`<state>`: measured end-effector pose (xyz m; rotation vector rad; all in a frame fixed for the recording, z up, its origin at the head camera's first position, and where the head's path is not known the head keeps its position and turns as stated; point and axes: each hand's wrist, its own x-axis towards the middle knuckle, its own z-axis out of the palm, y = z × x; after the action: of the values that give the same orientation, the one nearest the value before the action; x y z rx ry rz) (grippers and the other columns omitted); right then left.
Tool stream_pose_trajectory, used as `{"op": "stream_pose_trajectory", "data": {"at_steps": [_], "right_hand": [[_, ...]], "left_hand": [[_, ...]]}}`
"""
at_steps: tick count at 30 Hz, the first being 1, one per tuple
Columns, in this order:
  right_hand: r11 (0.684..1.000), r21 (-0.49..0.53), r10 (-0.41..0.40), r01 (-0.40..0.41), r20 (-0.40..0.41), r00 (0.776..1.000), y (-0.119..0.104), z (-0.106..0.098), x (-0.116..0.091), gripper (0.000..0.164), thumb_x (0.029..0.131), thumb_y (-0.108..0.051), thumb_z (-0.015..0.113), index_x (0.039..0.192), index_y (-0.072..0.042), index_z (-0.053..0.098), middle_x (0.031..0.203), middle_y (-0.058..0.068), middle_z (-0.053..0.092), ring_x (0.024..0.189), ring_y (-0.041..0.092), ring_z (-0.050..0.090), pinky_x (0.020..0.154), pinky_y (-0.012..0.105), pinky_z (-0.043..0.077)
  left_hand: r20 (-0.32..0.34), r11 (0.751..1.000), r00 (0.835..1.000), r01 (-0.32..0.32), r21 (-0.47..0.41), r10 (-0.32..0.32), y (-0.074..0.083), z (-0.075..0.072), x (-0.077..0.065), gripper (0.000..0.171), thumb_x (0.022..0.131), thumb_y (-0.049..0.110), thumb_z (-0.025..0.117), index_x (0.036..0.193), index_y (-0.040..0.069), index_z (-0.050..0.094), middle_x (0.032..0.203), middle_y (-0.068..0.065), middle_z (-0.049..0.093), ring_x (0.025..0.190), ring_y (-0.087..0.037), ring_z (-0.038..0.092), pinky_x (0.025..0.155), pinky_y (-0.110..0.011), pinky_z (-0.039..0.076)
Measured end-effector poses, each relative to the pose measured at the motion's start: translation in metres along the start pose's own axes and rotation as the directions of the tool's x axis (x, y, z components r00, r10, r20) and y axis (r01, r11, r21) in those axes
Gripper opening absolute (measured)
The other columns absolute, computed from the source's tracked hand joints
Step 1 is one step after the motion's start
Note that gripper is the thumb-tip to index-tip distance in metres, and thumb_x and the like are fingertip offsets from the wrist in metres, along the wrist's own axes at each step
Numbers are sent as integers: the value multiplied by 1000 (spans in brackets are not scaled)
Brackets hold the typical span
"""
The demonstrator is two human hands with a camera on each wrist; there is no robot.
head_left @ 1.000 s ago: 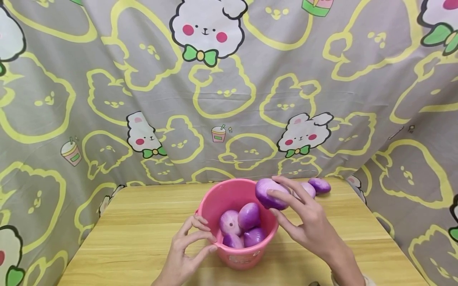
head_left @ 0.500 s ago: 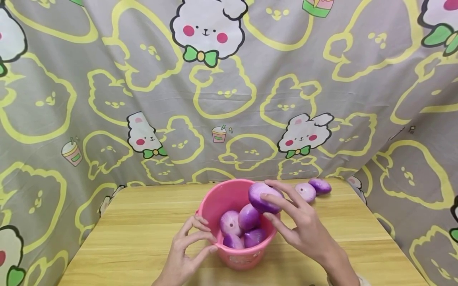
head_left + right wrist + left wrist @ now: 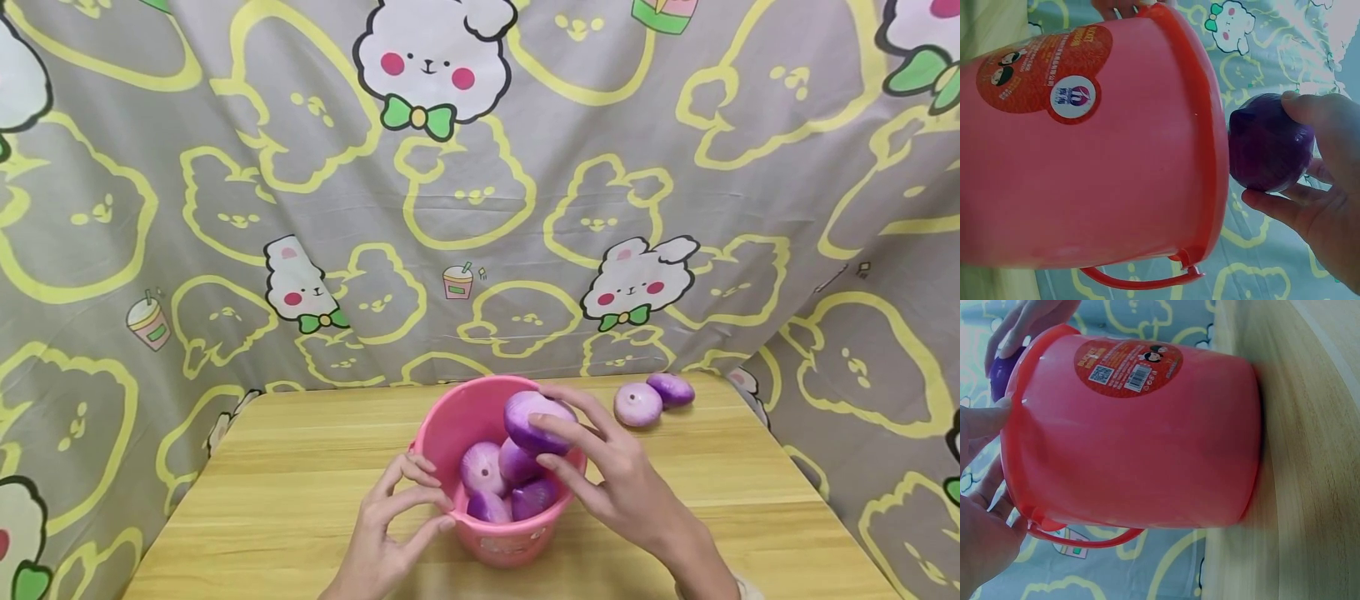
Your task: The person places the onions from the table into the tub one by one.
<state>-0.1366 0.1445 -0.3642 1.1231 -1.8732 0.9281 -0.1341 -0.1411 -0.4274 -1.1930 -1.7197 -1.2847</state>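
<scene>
A pink bucket [image 3: 450, 421] stands upright on the table, with several purple onions [image 3: 482, 468] inside. My left hand [image 3: 397, 517] grips the near-left part of the bucket's rim. In the left wrist view, the thumb and fingers of the left hand [image 3: 988, 531] are at that rim. Between the thumb and fingers of my right hand [image 3: 622, 467] is another purple onion [image 3: 534, 421], held over the right part of the bucket's mouth. That onion [image 3: 1269, 144] appears close by the rim in the right wrist view. It partly hides an onion below it.
Two more onions, a pale-topped onion [image 3: 638, 405] and a darker onion [image 3: 672, 389], lie on the wooden table [image 3: 300, 467] at the back right. Behind the table hangs a patterned grey curtain [image 3: 525, 200]. The bucket's handle [image 3: 1094, 542] hangs at its side.
My right hand has moved left with its onion, further over the bucket's mouth. The pale onion behind it has come into full view. My left hand and the bucket have stayed put.
</scene>
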Motion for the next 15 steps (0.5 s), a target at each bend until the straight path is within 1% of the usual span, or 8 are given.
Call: {"op": "stream_pose_trajectory", "data": {"at_steps": [6, 9, 15], "right_hand": [[1000, 18, 19, -19, 24, 1000, 2, 6, -3, 35, 104, -30, 61, 131, -10, 66, 141, 22, 53, 125, 32, 58, 113, 27, 40], [999, 26, 23, -24, 33, 999, 2, 9, -4, 34, 104, -30, 62, 131, -11, 66, 142, 20, 53, 128, 35, 56, 114, 27, 39], [998, 32, 46, -49, 66, 997, 3, 13, -7, 35, 104, -31, 61, 134, -13, 65, 145, 17, 51, 128, 33, 56, 112, 26, 40]], "left_hand": [[3, 1000, 1000, 10, 1, -10, 1, 0, 0, 16, 81, 4, 84, 93, 8, 74, 99, -9, 59, 108, -27, 55, 103, -32, 43], [7, 1000, 1000, 14, 1, -14, 1, 0, -1, 16, 82, 4, 84, 93, 8, 75, 99, -9, 59, 108, -26, 55, 103, -32, 43], [6, 1000, 1000, 8, 1, -8, 0, 0, -1, 15, 82, 4, 84, 94, 8, 74, 98, -9, 59, 108, -27, 55, 102, -32, 43]]}}
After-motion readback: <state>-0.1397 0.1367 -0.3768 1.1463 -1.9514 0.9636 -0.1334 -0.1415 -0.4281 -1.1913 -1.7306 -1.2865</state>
